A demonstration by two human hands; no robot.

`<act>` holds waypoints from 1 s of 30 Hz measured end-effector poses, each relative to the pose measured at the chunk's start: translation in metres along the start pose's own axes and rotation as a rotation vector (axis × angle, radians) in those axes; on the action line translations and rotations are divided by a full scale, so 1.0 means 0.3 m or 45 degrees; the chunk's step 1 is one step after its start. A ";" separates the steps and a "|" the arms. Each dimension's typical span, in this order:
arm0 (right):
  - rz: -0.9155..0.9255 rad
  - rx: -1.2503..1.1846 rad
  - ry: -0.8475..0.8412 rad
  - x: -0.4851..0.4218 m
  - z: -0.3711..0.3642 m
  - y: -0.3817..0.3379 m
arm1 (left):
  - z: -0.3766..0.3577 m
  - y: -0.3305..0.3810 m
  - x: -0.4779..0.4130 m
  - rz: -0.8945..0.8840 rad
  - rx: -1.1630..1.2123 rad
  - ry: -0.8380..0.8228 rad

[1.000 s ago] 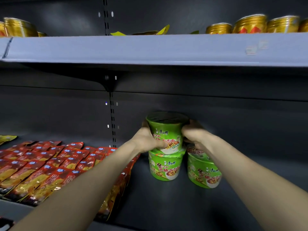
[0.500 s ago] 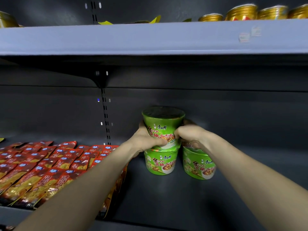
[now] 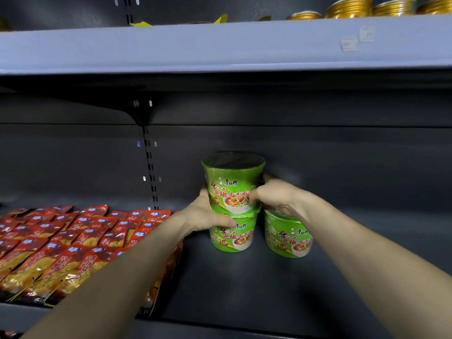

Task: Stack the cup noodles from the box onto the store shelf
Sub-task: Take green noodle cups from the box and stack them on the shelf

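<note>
Three green cup noodles stand on the dark shelf (image 3: pixel 244 289). The top cup (image 3: pixel 232 177) sits on a bottom cup (image 3: pixel 233 238), and a third cup (image 3: pixel 288 238) stands just to the right. My left hand (image 3: pixel 208 214) grips the left side of the stack where the two cups meet. My right hand (image 3: pixel 276 196) holds the top cup's right side, above the third cup's lid. The box is out of sight.
Rows of red and yellow snack packets (image 3: pixel 61 245) fill the shelf's left half, right beside my left forearm. An upper grey shelf (image 3: pixel 220 45) carries gold-lidded bowls (image 3: pixel 349 7). Dark shelf floor lies in front of and to the right of the cups.
The top cup has settled square onto the bottom cup. My left thumb has slid down onto the bottom cup's rim. Both hands stay on the stack.
</note>
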State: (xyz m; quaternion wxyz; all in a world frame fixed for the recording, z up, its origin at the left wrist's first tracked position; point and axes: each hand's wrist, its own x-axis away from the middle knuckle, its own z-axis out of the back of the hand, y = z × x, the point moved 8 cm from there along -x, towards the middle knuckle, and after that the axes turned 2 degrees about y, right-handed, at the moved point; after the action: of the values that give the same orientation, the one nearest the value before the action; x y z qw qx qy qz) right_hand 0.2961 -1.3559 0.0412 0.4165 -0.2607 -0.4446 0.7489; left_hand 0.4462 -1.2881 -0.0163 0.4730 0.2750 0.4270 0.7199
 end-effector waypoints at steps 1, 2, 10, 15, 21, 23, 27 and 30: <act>0.001 -0.015 -0.006 0.000 -0.004 0.001 | 0.006 0.001 -0.003 0.001 -0.031 -0.020; 0.000 -0.030 -0.012 0.000 -0.010 0.003 | 0.014 0.003 -0.005 0.001 -0.062 -0.041; -0.014 -0.093 -0.044 -0.002 -0.025 0.009 | 0.026 -0.004 -0.015 0.033 -0.138 -0.108; -0.012 -0.055 -0.021 -0.005 -0.034 0.003 | 0.033 0.011 -0.004 0.030 -0.135 -0.069; -0.007 -0.044 -0.038 0.005 -0.040 0.000 | 0.035 0.023 0.015 0.046 -0.085 -0.046; -0.025 -0.039 -0.045 0.008 -0.037 0.000 | 0.030 0.018 0.005 0.038 -0.080 -0.042; -0.055 -0.021 -0.037 0.007 -0.034 0.004 | 0.026 -0.003 -0.031 0.022 -0.096 -0.019; -0.040 -0.033 -0.001 0.013 -0.032 0.001 | 0.024 -0.015 -0.044 0.040 -0.114 0.010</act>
State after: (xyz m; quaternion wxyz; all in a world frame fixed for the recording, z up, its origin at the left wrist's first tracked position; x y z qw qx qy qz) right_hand 0.3013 -1.3484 0.0362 0.4245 -0.2587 -0.4587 0.7365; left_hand 0.4592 -1.2968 -0.0168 0.4718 0.2574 0.3918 0.7468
